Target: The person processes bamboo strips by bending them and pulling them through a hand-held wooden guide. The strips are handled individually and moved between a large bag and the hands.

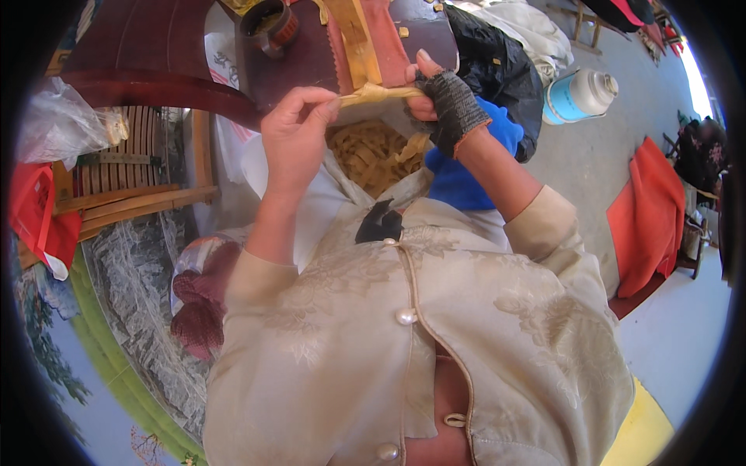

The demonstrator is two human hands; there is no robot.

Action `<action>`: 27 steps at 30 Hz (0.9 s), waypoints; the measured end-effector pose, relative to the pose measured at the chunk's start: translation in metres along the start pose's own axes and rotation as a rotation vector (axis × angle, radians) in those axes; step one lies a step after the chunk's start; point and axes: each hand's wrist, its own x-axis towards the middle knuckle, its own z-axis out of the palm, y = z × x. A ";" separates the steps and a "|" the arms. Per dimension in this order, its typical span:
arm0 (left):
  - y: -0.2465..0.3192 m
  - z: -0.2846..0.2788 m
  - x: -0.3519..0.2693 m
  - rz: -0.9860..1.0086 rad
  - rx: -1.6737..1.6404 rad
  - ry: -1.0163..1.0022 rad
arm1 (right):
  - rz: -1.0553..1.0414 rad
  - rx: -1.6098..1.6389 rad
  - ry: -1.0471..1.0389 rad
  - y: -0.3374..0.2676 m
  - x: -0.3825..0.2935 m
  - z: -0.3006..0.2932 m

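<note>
Between my two hands a pale yellow strip [376, 92], twisted and looped near its middle, is stretched level. My left hand [300, 125], bare, pinches one end between thumb and fingertips. The other end lies in my right hand [443, 96], which wears a dark grey fingerless knitted glove and has its thumb raised. Just under the strip, an open white sack [344, 180] holds a heap of similar yellow-brown folded strips [373, 154]. Beyond the hands, a flat wooden piece [355, 41] lies on a pinkish-red cloth [387, 35] over the dark red table [303, 76].
A dark mug [269, 26] stands at the table's back left. To the right are a black plastic bag [495, 52], blue cloth [460, 180] and a blue-white thermos flask [580, 96]. A slatted wooden chair [140, 201] and red bag [44, 215] are left. A person sits far right.
</note>
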 end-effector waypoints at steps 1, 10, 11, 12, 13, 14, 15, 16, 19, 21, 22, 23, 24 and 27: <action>0.003 -0.001 0.000 -0.005 -0.004 -0.004 | -0.035 -0.064 0.044 0.002 0.002 -0.001; 0.003 0.019 -0.010 0.319 0.768 -0.241 | -0.044 -1.040 -0.172 0.025 0.001 0.016; -0.003 0.020 -0.011 0.274 0.789 -0.292 | -0.031 -1.032 -0.194 0.027 0.001 0.015; -0.009 0.016 -0.010 0.322 0.846 -0.314 | -0.018 -1.023 -0.212 0.031 0.002 0.012; -0.016 0.011 -0.009 0.387 0.866 -0.322 | -0.001 -1.015 -0.234 0.035 0.003 0.008; -0.024 0.005 -0.006 0.451 0.885 -0.329 | 0.075 -0.922 -0.282 0.037 0.002 0.004; -0.031 0.000 -0.002 0.515 0.903 -0.341 | -0.043 -1.038 -0.293 0.040 0.002 0.004; -0.036 -0.005 0.002 0.595 0.917 -0.329 | -0.163 -1.153 -0.302 0.042 0.002 0.006; -0.052 -0.020 0.015 0.768 0.930 -0.292 | -0.542 -1.269 -0.295 0.053 -0.004 0.015; -0.064 -0.027 0.023 0.796 0.908 -0.277 | -0.747 -1.349 -0.291 0.057 -0.002 0.017; -0.068 -0.027 0.026 0.781 0.886 -0.256 | -0.823 -1.433 -0.294 0.060 0.002 0.015; -0.071 -0.026 0.027 0.722 0.876 -0.258 | -0.899 -1.516 -0.297 0.062 0.006 0.014; -0.072 -0.022 0.029 0.667 0.863 -0.256 | -0.816 -1.515 -0.269 0.059 0.012 0.012; -0.080 -0.011 0.036 0.199 0.542 -0.264 | -0.741 -1.624 -0.195 0.040 0.033 -0.001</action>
